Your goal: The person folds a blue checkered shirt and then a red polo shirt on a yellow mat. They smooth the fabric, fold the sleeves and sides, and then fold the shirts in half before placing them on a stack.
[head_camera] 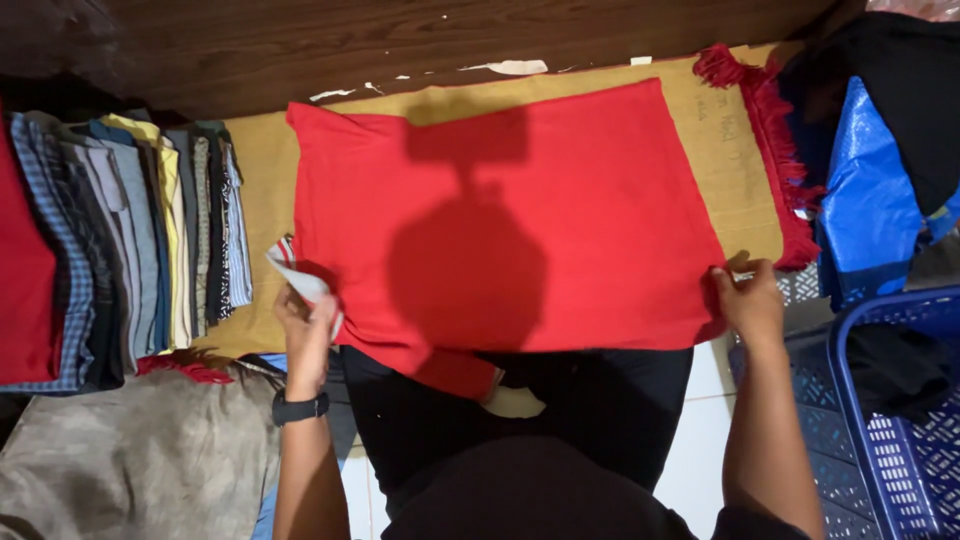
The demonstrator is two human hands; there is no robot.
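A red garment [560,200] lies spread flat between the two hands, on a tan mat [262,160] with a red fringe [775,130] along the edge beyond the right hand. The left hand [306,325], with a black watch [299,408] on its wrist, is closed around the garment's near left corner, where a white and red striped trim [290,268] sticks up just above the fingers. The right hand [750,298] pinches the near right corner of the same garment, thumb on top and fingers curled under the cloth. A fold of the red cloth hangs off the mat's near edge, down between the forearms onto the person's dark lap [520,420]; a pale patch there may be a tag, though shadow makes that hard to tell. The shadow of the head falls across the middle of the garment.

Outward from the left hand stands a row of folded clothes [140,240] in blue, grey, yellow and checked cloth, with a grey fabric [140,450] heaped below that forearm. Outward from the right hand lies a blue cloth [865,200] beside black clothing [900,90], and below that wrist sits a blue plastic laundry basket [890,440]. Beyond both hands, past the mat, runs dark wooden floor [400,40].
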